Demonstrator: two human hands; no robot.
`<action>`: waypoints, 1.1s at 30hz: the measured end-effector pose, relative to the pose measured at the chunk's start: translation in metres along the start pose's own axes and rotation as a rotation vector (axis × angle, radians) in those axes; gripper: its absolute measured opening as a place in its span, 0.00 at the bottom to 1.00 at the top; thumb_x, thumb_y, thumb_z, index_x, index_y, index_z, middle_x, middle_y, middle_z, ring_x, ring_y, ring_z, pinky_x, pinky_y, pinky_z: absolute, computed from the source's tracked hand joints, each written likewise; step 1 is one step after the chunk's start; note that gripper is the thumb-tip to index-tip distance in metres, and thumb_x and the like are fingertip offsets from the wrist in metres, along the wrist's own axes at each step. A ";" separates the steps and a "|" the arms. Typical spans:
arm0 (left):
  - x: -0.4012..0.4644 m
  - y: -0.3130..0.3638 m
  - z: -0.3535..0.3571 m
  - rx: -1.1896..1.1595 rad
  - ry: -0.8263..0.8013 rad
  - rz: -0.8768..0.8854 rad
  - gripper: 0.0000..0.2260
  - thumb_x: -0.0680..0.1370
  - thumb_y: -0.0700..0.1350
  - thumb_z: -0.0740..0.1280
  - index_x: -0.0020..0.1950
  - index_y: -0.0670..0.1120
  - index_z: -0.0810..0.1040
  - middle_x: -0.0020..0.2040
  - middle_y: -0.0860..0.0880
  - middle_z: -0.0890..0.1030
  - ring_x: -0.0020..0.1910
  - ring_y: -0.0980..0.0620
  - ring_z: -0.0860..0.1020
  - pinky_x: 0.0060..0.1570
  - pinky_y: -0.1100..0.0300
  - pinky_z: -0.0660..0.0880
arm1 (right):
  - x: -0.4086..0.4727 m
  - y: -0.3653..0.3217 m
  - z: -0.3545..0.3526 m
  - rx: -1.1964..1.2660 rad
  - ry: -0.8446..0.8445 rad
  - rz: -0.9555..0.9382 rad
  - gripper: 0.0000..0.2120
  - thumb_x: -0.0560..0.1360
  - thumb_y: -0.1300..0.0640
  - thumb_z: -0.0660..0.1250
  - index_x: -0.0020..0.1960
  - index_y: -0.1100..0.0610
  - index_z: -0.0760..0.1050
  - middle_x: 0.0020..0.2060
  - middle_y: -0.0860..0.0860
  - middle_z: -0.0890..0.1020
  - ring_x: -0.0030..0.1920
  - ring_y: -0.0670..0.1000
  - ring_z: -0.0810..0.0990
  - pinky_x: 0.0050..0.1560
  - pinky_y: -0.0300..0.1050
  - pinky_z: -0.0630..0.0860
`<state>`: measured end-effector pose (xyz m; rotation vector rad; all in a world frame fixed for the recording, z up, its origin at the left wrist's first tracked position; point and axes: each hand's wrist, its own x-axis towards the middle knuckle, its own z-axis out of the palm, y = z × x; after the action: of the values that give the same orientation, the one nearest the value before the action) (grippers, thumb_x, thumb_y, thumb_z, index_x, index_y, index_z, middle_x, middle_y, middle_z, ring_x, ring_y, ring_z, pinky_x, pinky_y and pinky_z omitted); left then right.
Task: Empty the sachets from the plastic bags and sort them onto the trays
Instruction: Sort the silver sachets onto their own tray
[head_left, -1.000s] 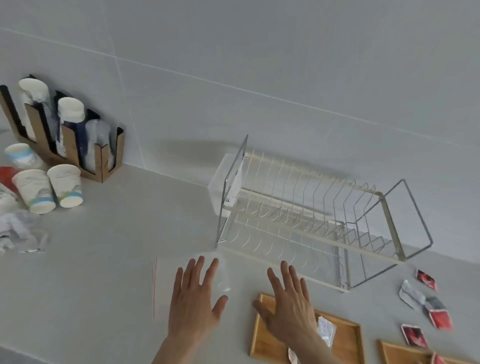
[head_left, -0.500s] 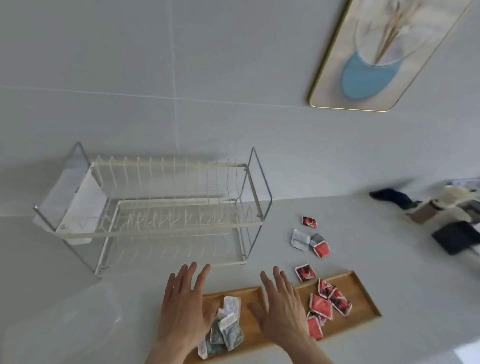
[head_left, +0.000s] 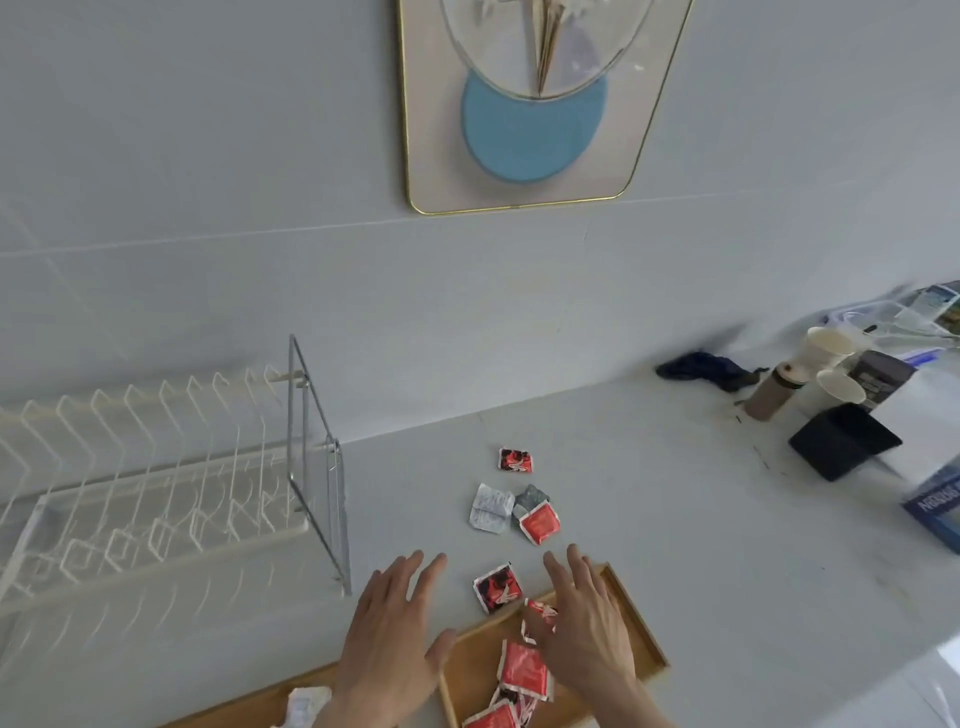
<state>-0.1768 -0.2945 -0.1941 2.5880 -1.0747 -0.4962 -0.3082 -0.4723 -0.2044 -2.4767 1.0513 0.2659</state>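
Hovering flat with fingers spread, the left hand (head_left: 390, 638) and right hand (head_left: 587, 631) hold nothing above the wooden tray (head_left: 639, 623) of red sachets (head_left: 523, 670).

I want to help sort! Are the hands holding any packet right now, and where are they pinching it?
No. The left hand and right hand are both open and flat, fingers spread, holding nothing. They hover over the trays.
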 end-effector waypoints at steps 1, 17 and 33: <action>0.010 0.007 0.002 0.003 -0.008 0.000 0.34 0.79 0.60 0.60 0.80 0.59 0.45 0.82 0.54 0.51 0.81 0.49 0.49 0.79 0.51 0.46 | 0.010 0.008 -0.004 0.008 -0.009 0.006 0.34 0.80 0.38 0.58 0.81 0.47 0.52 0.83 0.53 0.50 0.82 0.56 0.50 0.80 0.52 0.55; 0.166 0.054 0.032 0.167 -0.069 0.118 0.30 0.80 0.44 0.64 0.79 0.56 0.55 0.80 0.54 0.59 0.80 0.51 0.55 0.78 0.54 0.49 | 0.165 0.025 -0.039 0.081 -0.011 -0.201 0.16 0.83 0.56 0.60 0.70 0.49 0.76 0.70 0.47 0.77 0.69 0.54 0.74 0.64 0.49 0.74; 0.172 0.034 0.060 0.243 -0.045 -0.068 0.25 0.68 0.43 0.78 0.61 0.55 0.73 0.51 0.55 0.82 0.46 0.51 0.80 0.44 0.57 0.80 | 0.193 0.031 -0.006 0.131 -0.009 -0.163 0.11 0.77 0.59 0.69 0.59 0.52 0.80 0.53 0.48 0.78 0.56 0.53 0.77 0.48 0.49 0.79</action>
<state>-0.1093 -0.4499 -0.2692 2.8448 -1.1271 -0.4682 -0.1967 -0.6176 -0.2736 -2.4229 0.8299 0.1530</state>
